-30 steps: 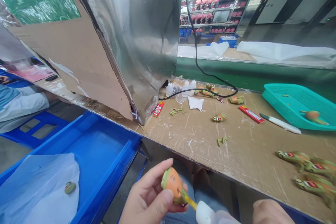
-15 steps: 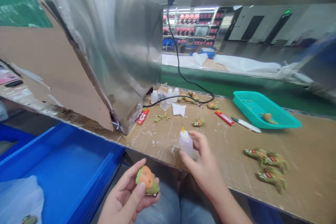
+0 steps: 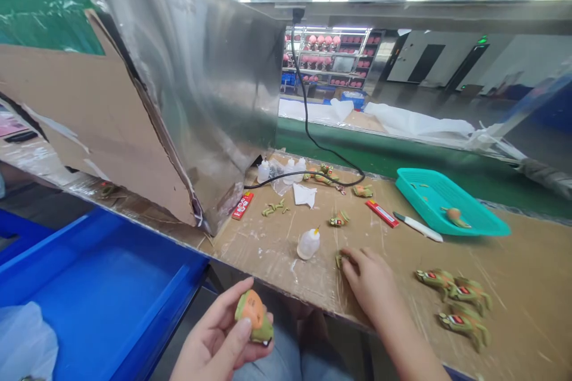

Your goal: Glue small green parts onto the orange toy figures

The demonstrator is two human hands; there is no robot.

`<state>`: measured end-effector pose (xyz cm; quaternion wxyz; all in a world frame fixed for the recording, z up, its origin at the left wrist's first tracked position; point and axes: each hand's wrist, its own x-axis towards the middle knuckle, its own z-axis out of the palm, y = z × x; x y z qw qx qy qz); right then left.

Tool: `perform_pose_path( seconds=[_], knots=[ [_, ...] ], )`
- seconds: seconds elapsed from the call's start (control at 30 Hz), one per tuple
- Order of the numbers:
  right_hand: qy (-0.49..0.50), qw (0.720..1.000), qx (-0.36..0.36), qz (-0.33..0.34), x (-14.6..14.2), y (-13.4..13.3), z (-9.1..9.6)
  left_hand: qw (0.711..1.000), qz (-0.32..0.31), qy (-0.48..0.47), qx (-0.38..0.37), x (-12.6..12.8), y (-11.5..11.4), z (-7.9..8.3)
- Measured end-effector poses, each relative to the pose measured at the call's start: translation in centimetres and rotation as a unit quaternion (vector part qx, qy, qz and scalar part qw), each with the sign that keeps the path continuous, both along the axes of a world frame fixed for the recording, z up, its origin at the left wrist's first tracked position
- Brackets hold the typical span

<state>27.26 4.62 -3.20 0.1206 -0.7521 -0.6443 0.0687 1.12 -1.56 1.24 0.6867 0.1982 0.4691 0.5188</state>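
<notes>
Between the thumb and fingers of my left hand (image 3: 227, 330) is a green toy figure body (image 3: 254, 312) with an orange patch bearing dark marks. It is held over my lap, just off the table's front edge. My right hand (image 3: 369, 280) rests on the table with its fingertips closed round a small green piece (image 3: 339, 259), partly hidden by the fingers. To the left of that hand a white squeeze bottle (image 3: 308, 244) with a yellow tip stands slightly tilted. Behind it lie a green and orange figure (image 3: 338, 220) and several small curved green pieces (image 3: 273, 208).
A teal tray (image 3: 487, 228) holds an orange piece at the right, near a white-handled knife (image 3: 420, 227) and a red packet (image 3: 382, 214). Several finished-looking figures (image 3: 462, 324) lie at right. A metal panel (image 3: 214, 83) and blue bin (image 3: 111, 292) bound the left.
My right hand has let go of the squeeze bottle, which now stands on the table, and moved right to the small green piece. My left hand still holds the figure body.
</notes>
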Motion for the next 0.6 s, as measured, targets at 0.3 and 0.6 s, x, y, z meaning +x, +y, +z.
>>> perform_pose_path(
  seconds=[0.3,0.6],
  knots=[
    [-0.162,0.986,-0.024,0.025,-1.2,0.9,0.4,0.999,-0.03,0.009,0.014,-0.1,-1.0,0.1],
    [0.215,0.97,0.065,0.091,-2.6,-4.9,2.7,0.997,-0.075,-0.006,0.013,0.8,-1.7,0.6]
  ],
)
